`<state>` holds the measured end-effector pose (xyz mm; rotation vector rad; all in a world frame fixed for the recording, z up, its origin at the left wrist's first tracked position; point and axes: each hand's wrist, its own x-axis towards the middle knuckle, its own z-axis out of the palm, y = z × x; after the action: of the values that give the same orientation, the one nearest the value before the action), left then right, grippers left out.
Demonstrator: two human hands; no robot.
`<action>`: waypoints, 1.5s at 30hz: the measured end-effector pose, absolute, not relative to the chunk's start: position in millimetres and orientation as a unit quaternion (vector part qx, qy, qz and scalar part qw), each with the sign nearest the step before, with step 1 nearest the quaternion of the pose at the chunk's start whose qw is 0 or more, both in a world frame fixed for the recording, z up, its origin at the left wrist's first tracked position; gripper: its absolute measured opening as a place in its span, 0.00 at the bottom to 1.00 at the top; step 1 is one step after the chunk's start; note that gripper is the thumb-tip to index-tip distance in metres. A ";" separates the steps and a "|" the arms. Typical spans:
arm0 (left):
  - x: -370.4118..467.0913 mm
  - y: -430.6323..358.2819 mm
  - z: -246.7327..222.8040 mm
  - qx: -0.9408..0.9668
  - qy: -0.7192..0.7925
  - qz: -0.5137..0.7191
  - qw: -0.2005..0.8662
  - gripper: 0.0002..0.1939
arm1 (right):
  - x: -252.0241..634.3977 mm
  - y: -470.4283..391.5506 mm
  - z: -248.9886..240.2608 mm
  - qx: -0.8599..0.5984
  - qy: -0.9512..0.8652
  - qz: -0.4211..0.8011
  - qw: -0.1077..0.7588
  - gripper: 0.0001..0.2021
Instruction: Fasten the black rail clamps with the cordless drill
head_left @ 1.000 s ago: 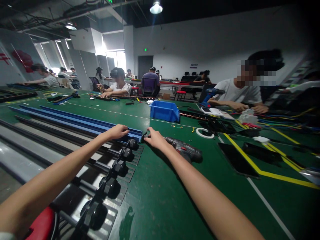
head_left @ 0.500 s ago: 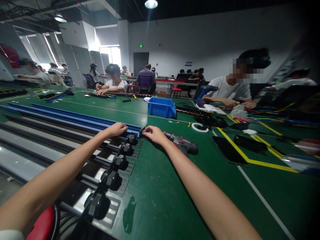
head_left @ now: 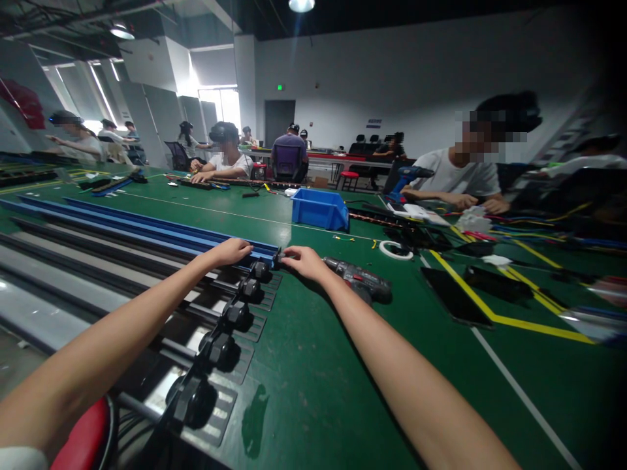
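A long blue rail [head_left: 161, 230] lies across the green table, with darker rails beside it on the near side. Near its right end, my left hand [head_left: 232, 251] rests on it with the fingers closed round its edge. My right hand [head_left: 301, 261] pinches a small dark end piece [head_left: 278, 257] against the rail's tip. Just below are several black knobs [head_left: 237, 314] in a row, each by a slotted grey plate [head_left: 218, 418]. A black power drill [head_left: 360, 277] lies right beside my right hand, partly behind the wrist.
Beyond the hands stands a blue bin [head_left: 318, 209]. To the right are a white ring [head_left: 396, 250], a dark flat panel [head_left: 453, 297] and loose wires. A person works across the table at the right. A red stool [head_left: 85, 437] is at the lower left.
The whole view has shifted slightly. The dark end piece now sits closer against the rail's tip, and my right hand has moved slightly with it. My left hand keeps its place on the rail.
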<state>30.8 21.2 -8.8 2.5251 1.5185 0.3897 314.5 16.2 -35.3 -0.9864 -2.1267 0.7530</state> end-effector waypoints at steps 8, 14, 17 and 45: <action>30.5 21.4 -9.0 0.842 0.516 0.127 0.089 0.26 | 312.1 18.2 -38.5 -0.377 -0.810 0.300 0.334 0.12; 30.6 21.7 -9.5 0.843 0.515 0.128 0.088 0.25 | 309.0 17.2 -39.3 -0.385 -0.807 0.295 0.337 0.12; 30.7 22.0 -9.6 0.843 0.515 0.128 0.085 0.25 | 308.1 16.2 -38.6 -0.388 -0.806 0.293 0.338 0.12; 29.7 23.9 -12.1 0.846 0.513 0.128 0.074 0.24 | 320.1 19.7 -5.8 -0.513 -0.744 0.132 0.407 0.19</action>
<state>29.7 23.9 -12.1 2.5392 1.5386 0.3849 320.1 19.7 -5.8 -1.2925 -1.8770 0.3318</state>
